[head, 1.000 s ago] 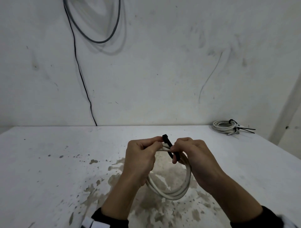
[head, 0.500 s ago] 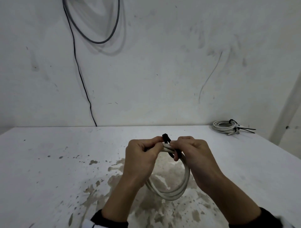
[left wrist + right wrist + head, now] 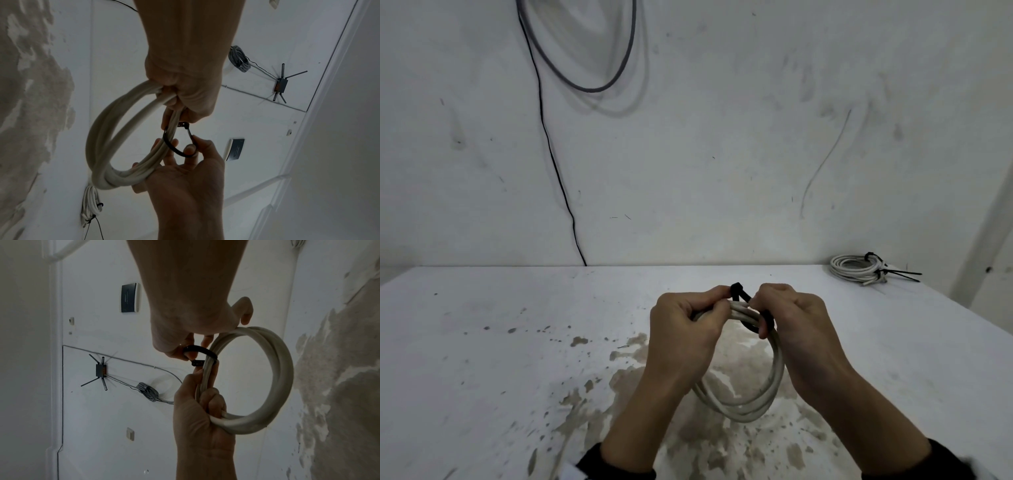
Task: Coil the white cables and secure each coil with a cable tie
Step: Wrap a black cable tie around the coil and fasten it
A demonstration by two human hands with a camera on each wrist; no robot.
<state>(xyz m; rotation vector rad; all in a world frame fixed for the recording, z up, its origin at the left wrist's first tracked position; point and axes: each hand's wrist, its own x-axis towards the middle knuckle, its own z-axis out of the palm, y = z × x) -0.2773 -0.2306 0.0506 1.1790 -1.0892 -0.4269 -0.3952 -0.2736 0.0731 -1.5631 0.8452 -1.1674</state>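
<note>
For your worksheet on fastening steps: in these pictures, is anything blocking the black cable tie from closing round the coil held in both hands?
Nothing visible does. The black cable tie already loops loosely round the white coil, gripped by the left hand; the right hand pinches the tie.

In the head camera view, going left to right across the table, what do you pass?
Left hand gripping the white cable coil → black cable tie looped over the coil's top → right hand pinching the tie → finished tied coil at the table's far right.
</note>
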